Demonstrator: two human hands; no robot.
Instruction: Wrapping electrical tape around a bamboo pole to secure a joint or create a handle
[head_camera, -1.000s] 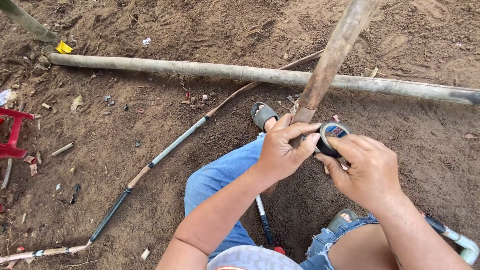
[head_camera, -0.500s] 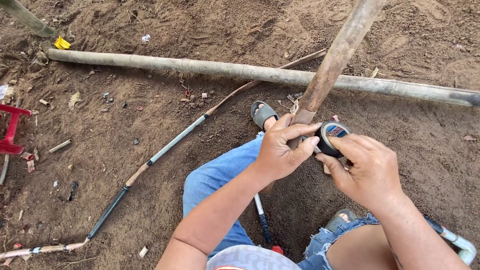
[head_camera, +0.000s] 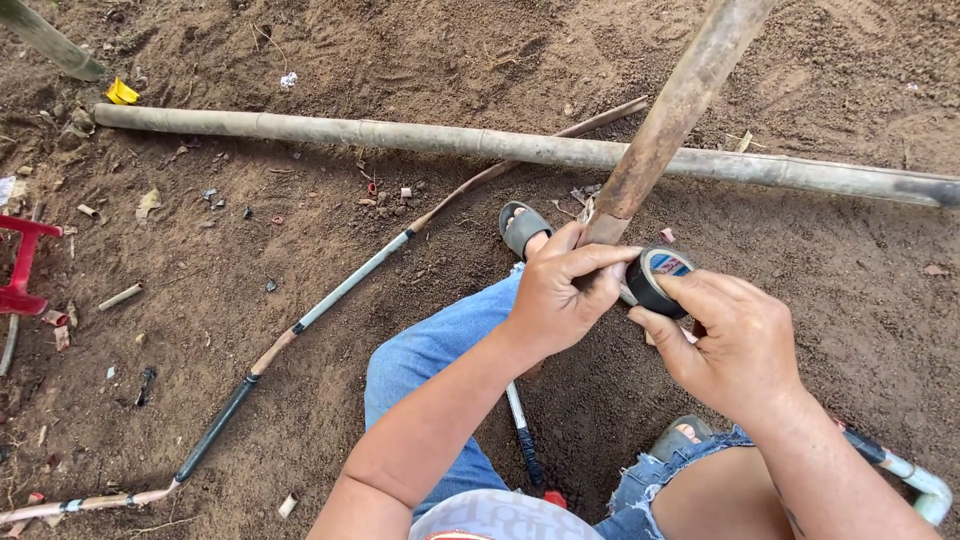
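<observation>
A brown bamboo pole (head_camera: 680, 110) slants from the top right down to my hands. My left hand (head_camera: 565, 290) wraps around its lower end, fingertips resting on a roll of black tape (head_camera: 652, 280). My right hand (head_camera: 735, 335) holds that roll from the right side, pressed close to the pole. The pole's tip is hidden behind my left hand. Below are my knees in blue denim (head_camera: 430, 350) and a grey sandal (head_camera: 522, 228) on bare soil.
A long pale bamboo pole (head_camera: 400, 135) lies across the ground behind. A thin stick with black tape bands (head_camera: 300, 325) runs diagonally at left. A red plastic object (head_camera: 18, 270) sits at the left edge, a yellow scrap (head_camera: 122, 92) top left, a taped white rod (head_camera: 905, 468) at right.
My hands and the tape roll stay at the pole's lower end; the roll has shifted slightly around the pole. The view has drifted a little.
</observation>
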